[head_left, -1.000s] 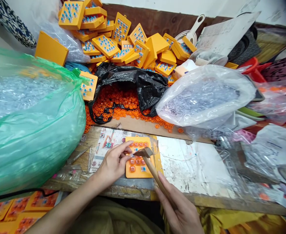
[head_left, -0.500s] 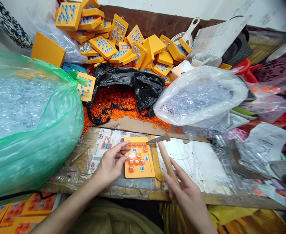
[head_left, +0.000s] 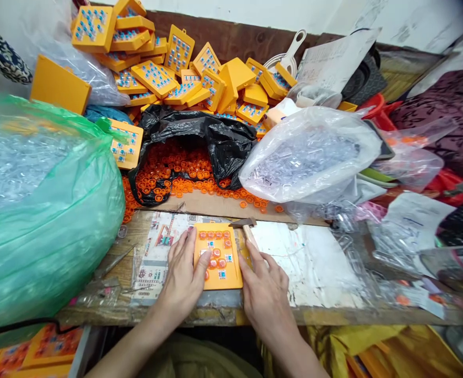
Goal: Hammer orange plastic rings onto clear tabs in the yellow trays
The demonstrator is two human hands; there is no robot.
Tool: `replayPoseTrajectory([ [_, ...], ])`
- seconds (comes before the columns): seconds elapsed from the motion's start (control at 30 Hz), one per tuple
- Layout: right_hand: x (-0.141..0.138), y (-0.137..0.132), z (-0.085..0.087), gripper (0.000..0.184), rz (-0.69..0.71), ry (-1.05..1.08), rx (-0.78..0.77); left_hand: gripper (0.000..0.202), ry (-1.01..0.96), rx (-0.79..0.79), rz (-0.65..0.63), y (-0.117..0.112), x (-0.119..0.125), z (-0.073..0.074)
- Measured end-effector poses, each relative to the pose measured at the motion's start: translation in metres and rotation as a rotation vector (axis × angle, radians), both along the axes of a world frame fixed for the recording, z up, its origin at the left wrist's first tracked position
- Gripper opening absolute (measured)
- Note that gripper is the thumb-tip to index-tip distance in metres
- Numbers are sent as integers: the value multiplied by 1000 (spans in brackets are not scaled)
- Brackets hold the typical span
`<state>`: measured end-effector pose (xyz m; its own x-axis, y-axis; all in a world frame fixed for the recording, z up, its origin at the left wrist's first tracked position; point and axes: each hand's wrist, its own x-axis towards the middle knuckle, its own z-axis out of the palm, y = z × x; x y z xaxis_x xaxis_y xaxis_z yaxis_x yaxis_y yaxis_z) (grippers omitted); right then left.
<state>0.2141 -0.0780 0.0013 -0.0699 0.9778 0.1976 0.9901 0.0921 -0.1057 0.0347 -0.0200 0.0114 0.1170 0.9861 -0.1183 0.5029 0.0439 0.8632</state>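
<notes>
A flat orange-yellow plastic case [head_left: 232,280] lies on the worktop before me. Clear orange caps [head_left: 216,253] sit in several of its spots, while other spots show small blue-and-white pieces [head_left: 222,274]. My left hand [head_left: 184,275] grips the case's left side, with the thumb over its face and the fingers along the edge. At the right edge is my right hand [head_left: 266,283], closed around the wooden handle of a hammer [head_left: 249,234]. The hammer's dark, pointed head rests over or just above the case's top right corner; contact there cannot be made out.
Orange caps spill from a black bag [head_left: 231,142] behind the case. A green bag [head_left: 50,247] at left and a white bag [head_left: 250,178] at right hold clear plastic parts. Yellow cases [head_left: 154,76] are heaped at the back. White paper [head_left: 306,262] covers the worktop at right.
My left hand has gone from fingering a cap to gripping the case's left side. My right hand has moved left with the hammer to the case's right edge. The view has shifted slightly.
</notes>
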Motion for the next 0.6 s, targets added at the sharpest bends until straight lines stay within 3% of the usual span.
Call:
replayPoseTrajectory([
  [0.13,-4,-2,-3,45,43,-29,28,64,-446,-134,172,6,14,10],
  [0.27,17,15,23,37,107,38,98,86,-776,-369,337,12,16,25],
  [0.37,50,60,59,32,27,45,173,80,-942,-598,338,12,11,32],
  [0.47,81,125,87,34,-131,-21,226,73,-1069,-701,342,10,6,33],
  [0.53,92,165,91,28,-145,-73,152,70,-1102,-700,349,7,4,30],
  [0.6,94,192,84,33,-142,-119,91,67,-1110,-676,328,5,1,27],
])
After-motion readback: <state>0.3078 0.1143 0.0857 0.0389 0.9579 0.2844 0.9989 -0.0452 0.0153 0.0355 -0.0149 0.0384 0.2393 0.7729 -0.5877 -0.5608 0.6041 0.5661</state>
